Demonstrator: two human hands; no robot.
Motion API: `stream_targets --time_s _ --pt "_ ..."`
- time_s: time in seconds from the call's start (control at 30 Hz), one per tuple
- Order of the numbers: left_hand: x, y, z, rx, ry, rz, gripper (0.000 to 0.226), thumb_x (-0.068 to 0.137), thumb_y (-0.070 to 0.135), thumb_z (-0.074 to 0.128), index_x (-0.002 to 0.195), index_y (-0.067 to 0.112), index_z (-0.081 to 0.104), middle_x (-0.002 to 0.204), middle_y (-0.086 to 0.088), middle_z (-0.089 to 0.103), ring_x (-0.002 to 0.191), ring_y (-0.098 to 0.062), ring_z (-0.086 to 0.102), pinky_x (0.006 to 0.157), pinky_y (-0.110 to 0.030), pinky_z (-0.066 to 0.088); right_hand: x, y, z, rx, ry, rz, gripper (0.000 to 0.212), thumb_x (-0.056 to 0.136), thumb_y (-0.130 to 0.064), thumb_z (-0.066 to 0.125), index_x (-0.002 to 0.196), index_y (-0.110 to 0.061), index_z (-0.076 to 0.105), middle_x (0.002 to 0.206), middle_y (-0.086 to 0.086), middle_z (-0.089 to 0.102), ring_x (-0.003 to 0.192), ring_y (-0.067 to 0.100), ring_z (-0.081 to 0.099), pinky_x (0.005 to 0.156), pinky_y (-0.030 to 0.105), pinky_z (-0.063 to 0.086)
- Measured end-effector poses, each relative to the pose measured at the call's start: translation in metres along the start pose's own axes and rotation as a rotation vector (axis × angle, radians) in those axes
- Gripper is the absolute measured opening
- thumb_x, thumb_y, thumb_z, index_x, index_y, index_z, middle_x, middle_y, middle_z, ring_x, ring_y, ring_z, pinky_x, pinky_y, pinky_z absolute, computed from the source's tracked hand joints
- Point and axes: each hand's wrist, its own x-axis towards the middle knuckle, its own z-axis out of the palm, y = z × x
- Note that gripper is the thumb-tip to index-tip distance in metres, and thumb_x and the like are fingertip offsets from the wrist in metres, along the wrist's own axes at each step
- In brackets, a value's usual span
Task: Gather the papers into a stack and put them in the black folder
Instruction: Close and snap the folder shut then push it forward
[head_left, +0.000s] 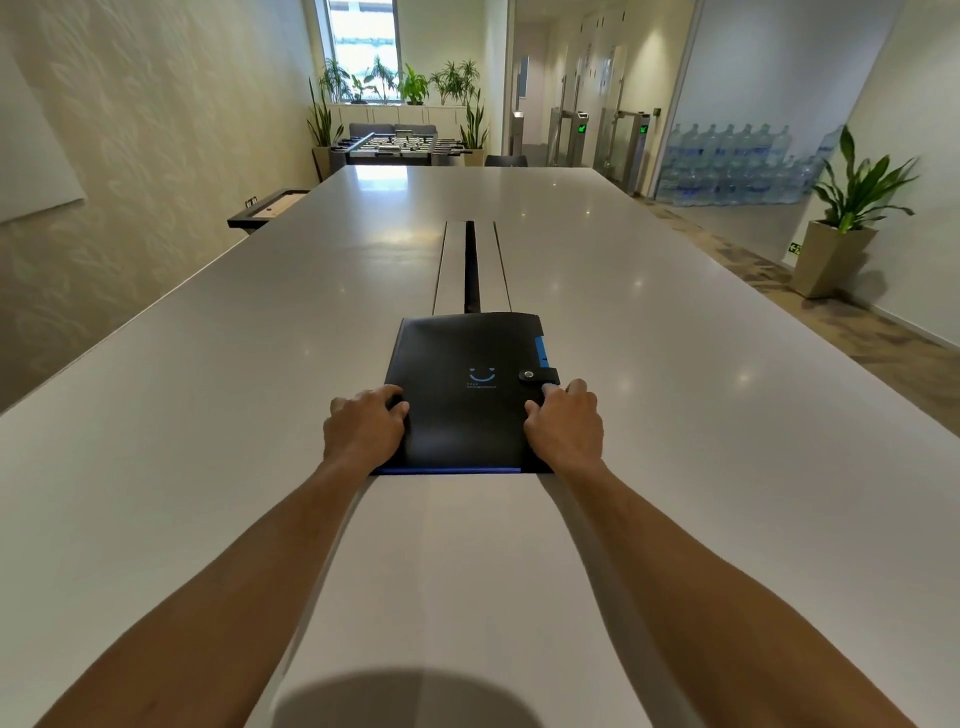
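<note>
The black folder (467, 353) lies flat and closed on the white table (208, 415), a blue smile logo on its cover and a snap strap fastened at its right edge. A blue strip shows along its near edge and at the right side. My left hand (363, 426) rests on the folder's near left edge with fingers curled onto the cover. My right hand (563, 421) presses on the near right edge, fingertips by the snap strap. No loose papers are visible.
A long cable channel (471, 265) runs down the table's middle beyond the folder. A foosball table (397, 145) and potted plants stand at the far end. Stacked water bottles (737, 166) and a planter (831, 254) are on the right.
</note>
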Motion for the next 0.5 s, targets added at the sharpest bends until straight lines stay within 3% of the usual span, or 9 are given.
stream_targets --time_s 0.17,0.3,0.5 --pt "-0.021 0.009 0.008 -0.023 0.209 0.08 0.031 0.095 0.034 0.053 0.113 0.011 0.065 0.115 -0.01 0.068 0.103 -0.033 0.057 0.085 -0.045 0.046 -0.025 0.006 0.001 0.053 0.072 -0.145 0.045 0.097 -0.038 0.044 0.135 -0.017 0.051 0.132 0.007 0.054 0.119 0.022 0.05 0.1 0.039 0.041" --pt "-0.028 0.013 0.026 0.071 0.177 0.181 0.035 0.094 0.036 0.053 0.117 0.012 0.066 0.126 -0.008 0.065 0.12 -0.032 0.053 0.095 -0.046 0.043 -0.034 0.013 0.013 -0.056 -0.02 -0.223 0.051 0.097 -0.046 0.037 0.14 -0.019 0.047 0.143 0.007 0.049 0.133 0.022 0.042 0.111 0.04 0.029" --pt "-0.018 0.011 0.027 0.076 0.154 0.177 0.037 0.095 0.033 0.052 0.121 0.011 0.064 0.131 -0.009 0.061 0.128 -0.031 0.048 0.102 -0.047 0.04 -0.028 0.012 0.017 -0.075 -0.037 -0.224 0.054 0.097 -0.048 0.034 0.14 -0.017 0.046 0.144 0.009 0.049 0.135 0.024 0.04 0.112 0.042 0.028"
